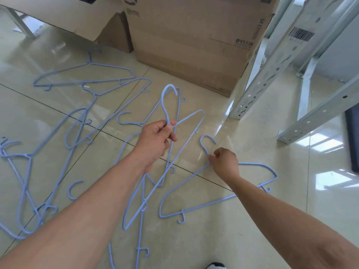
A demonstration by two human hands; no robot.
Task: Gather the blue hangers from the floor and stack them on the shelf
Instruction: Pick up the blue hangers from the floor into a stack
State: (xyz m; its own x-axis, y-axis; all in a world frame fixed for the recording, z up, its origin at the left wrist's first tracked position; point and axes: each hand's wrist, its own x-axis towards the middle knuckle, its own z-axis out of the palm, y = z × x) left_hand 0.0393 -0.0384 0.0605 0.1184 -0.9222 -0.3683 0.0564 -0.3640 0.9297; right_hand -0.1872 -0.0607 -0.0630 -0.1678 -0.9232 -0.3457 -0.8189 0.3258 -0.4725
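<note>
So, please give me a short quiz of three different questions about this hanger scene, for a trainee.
1. True or false: the left hand holds a hanger by its neck.
2. What does the right hand pinch? A) box flap B) neck of a second hanger C) shelf post
3. Fill in: the box stands on the ____.

Key: 1 true; 2 B; 3 floor.

Roughly nine thin blue plastic hangers [194, 193], tangled so the count is uncertain; two brown cardboard boxes [194, 45]; two bare hands [155, 140].
</note>
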